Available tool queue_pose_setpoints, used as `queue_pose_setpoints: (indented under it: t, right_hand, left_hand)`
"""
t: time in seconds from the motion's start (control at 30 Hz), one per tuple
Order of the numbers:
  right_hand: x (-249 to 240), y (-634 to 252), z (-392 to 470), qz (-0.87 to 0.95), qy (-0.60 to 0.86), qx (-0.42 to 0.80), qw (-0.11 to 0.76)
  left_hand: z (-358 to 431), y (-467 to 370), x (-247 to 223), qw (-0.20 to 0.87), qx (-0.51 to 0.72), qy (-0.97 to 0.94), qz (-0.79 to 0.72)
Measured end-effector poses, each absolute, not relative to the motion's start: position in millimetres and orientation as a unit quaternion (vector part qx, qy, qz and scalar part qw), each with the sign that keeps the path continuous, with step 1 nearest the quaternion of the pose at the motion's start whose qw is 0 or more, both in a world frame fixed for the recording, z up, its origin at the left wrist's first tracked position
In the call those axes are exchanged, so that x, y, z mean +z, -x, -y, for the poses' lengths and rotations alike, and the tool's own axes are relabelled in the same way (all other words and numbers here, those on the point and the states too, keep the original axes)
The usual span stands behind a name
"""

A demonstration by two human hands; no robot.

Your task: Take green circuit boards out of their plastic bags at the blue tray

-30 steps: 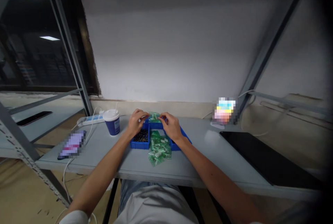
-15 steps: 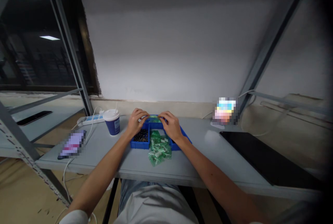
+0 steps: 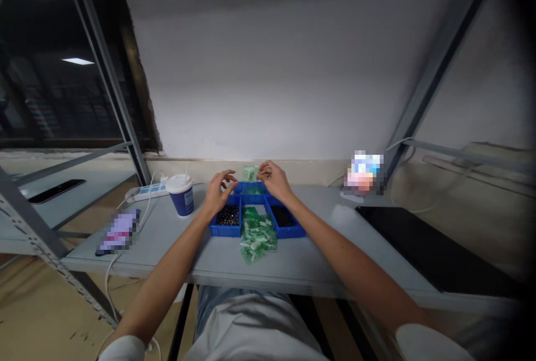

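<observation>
Between the fingers of my right hand (image 3: 274, 180) is a small clear green bag (image 3: 250, 174), raised above the back of the blue bins. My left hand (image 3: 218, 190) hovers over the left side with thumb and fingers apart, touching nothing. Below it, the left blue bin (image 3: 226, 231) holds many small dark, shiny pieces (image 3: 228, 215). The right blue bin (image 3: 292, 232) contains dark pieces (image 3: 282, 215) too small to name. A pile of green bags (image 3: 257, 235) with small light pieces inside lies between the two bins, spilling toward the table's front. More green shows in the back blue bin (image 3: 251, 186).
Left of the bins stand a lidded paper cup (image 3: 181, 196), a power strip (image 3: 146, 193) and a phone (image 3: 118, 232) with a white cable. To the right are a lit screen (image 3: 363, 172) and a flat black panel (image 3: 427, 246). Metal uprights frame the grey table (image 3: 335, 255).
My left hand has let go of the small green bag and opened. My right hand has lifted the bag up and away from the back bin, uncovering the right bin.
</observation>
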State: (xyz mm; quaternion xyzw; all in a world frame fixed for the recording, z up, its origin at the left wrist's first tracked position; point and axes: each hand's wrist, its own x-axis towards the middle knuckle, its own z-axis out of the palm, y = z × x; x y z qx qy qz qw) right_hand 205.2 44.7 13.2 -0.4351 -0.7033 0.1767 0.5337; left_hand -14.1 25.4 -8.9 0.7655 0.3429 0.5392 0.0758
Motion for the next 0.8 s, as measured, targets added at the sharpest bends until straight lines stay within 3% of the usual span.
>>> queue_pose_setpoints:
  t: [0.13, 0.4, 0.5, 0.63, 0.8]
  right_hand:
    - [15, -200, -83, 0.729, 0.526, 0.199, 0.389]
    - [17, -190, -90, 0.766, 0.536, 0.147, 0.323]
    - [29, -200, -61, 0.817, 0.477, 0.155, 0.284]
    - [36, -208, -2, 0.923, 0.293, 0.194, 0.156]
    - [20, -202, 66, 0.966, 0.24, 0.059, 0.079]
  left_hand:
    - [-29, 16, -13, 0.043, 0.501, -0.789, -0.352]
    - [-29, 15, -15, 0.027, 0.487, -0.802, -0.344]
    - [-28, 14, -14, 0.023, 0.487, -0.806, -0.336]
    - [-27, 14, -12, 0.022, 0.482, -0.811, -0.332]
    - [-27, 15, -13, 0.019, 0.474, -0.814, -0.335]
